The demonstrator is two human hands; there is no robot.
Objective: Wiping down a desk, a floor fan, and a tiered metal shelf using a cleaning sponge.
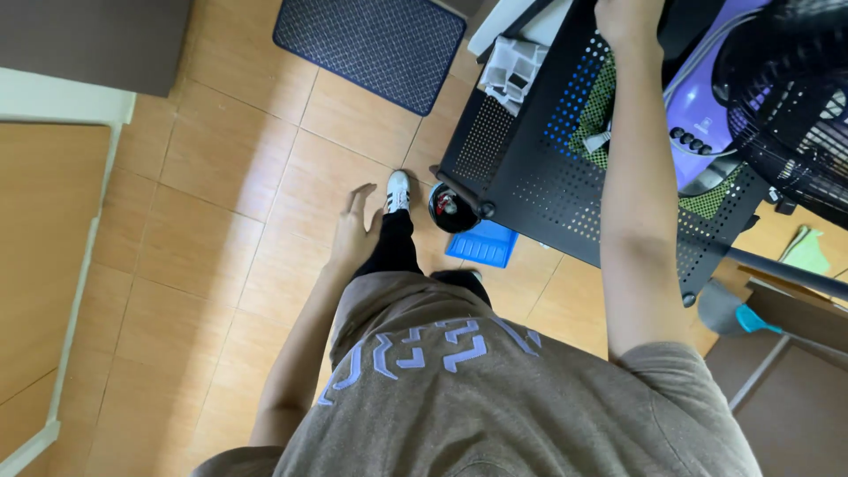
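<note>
A tiled floor (221,221) spreads left, with a dark mat (371,44) far off. The black perforated cart (530,185) stands right; the right hand (629,19) rests on its far edge, grip unclear. The left hand (353,231) hangs open beside the leg.

Tan tiled floor (221,203), dark woven mat (371,44), blue tray (483,245), black perforated cart (530,168) standing on it

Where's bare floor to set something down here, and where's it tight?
Bare tiles run left of the left hand, between the dark mat and the pale frame. It is crowded by the black perforated cart under the right hand: a blue tray and a fan.
</note>
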